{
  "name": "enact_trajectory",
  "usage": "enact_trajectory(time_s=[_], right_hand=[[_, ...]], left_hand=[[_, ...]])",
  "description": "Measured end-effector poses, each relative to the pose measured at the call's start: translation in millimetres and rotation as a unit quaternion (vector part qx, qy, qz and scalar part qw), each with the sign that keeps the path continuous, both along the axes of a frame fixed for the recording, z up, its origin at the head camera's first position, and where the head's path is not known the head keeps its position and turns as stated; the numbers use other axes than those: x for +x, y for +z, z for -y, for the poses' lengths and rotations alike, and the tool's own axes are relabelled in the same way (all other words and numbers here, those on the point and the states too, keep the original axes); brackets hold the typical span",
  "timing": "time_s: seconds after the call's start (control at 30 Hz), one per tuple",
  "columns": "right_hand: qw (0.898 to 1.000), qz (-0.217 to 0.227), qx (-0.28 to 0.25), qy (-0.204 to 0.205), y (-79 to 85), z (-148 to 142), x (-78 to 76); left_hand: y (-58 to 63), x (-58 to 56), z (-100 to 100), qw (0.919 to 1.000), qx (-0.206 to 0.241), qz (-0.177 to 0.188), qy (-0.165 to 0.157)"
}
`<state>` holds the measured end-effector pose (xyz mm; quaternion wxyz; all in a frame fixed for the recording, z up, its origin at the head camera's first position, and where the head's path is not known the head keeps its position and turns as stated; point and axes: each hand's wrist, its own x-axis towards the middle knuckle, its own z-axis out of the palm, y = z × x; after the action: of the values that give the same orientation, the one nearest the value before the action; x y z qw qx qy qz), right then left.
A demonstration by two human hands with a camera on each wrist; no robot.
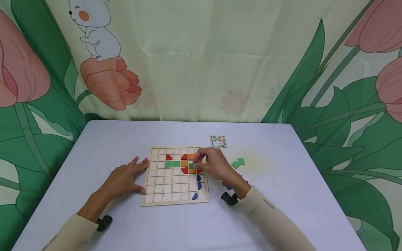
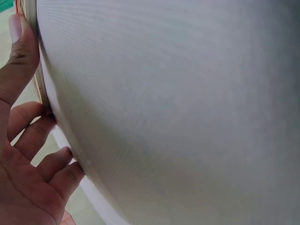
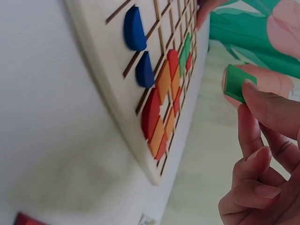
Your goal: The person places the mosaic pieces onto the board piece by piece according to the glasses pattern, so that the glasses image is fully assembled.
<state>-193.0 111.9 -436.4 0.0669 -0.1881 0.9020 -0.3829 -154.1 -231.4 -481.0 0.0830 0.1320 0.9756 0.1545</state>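
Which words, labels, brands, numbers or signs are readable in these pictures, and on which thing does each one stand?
Readable text: none.
Left sleeve: small dark marks, perhaps lettering, too small to read.
Right sleeve: similar marks, also too small to read.
Card: small coloured design; no words readable.
Grid board: no text visible.

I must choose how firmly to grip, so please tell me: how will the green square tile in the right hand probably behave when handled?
The green square tile is probably stiff: it shows no bend where the right hand pinches it. It seems light, being small and thin. Its straight sides make rolling unlikely.
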Motion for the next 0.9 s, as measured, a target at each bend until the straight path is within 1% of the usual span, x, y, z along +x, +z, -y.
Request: enact_trajectory(time_s=[0.23, 0.73, 0.9], right_hand=[[1.0, -0.003, -0.009, 0.016, 6.3, 15.8, -0.7], [0.999, -0.012, -0.017, 0.046, 11.8, 50.3, -8.0], [0.998, -0.006, -0.022, 0.053, 12.4, 60.9, -11.6]], left_hand=[[-0.4, -0.1, 0.9, 1.0, 0.002, -0.001, -0.002], [-0.4, 1.5, -0.4, 1.0, 0.004, -0.008, 0.004], [-0.2, 1.2, 0.1, 1.0, 0.005, -0.004, 0.001]])
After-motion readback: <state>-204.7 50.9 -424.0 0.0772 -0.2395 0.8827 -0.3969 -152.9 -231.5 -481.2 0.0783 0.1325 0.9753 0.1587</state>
